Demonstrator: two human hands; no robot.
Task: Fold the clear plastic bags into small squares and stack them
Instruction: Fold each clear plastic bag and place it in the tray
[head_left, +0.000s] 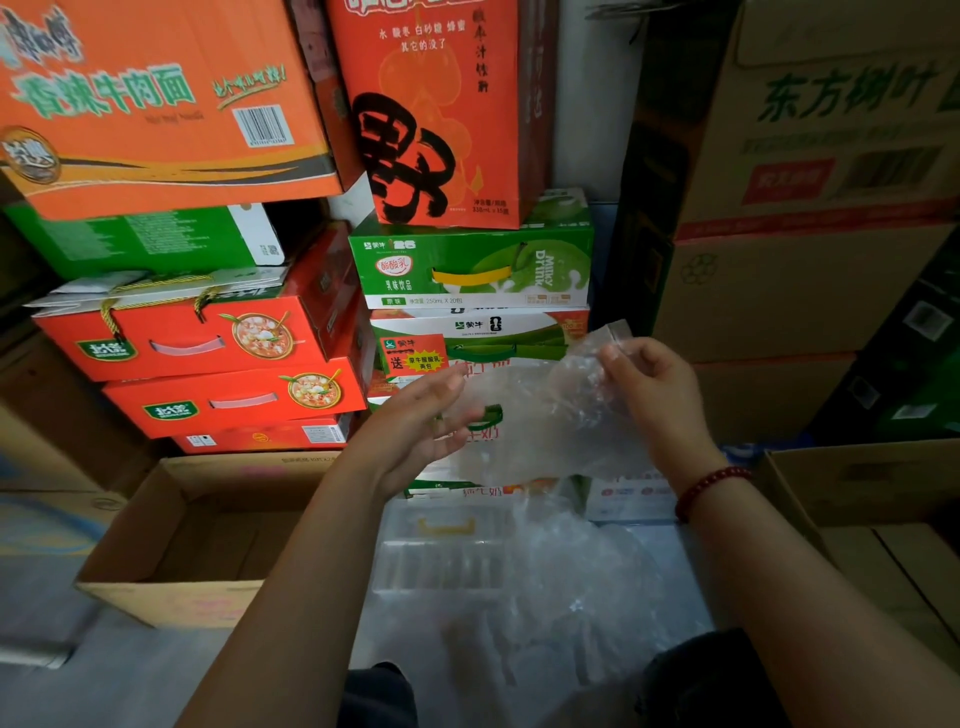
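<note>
Clear plastic bag (524, 415) between right fingers (615, 358), left fingers (447, 410).

Storeroom, tightly packed. Stacked cartons fill the back: orange noodle carton (156, 104) upper left, red gift boxes (208, 332) with rope handles beneath, tall red drink carton (436, 119) centre on green milk-drink boxes (467, 265). Plain brown cartons (810, 208) tower at right. Open empty cardboard box (171, 561) on the floor, lower left. Light dim, even.
</note>
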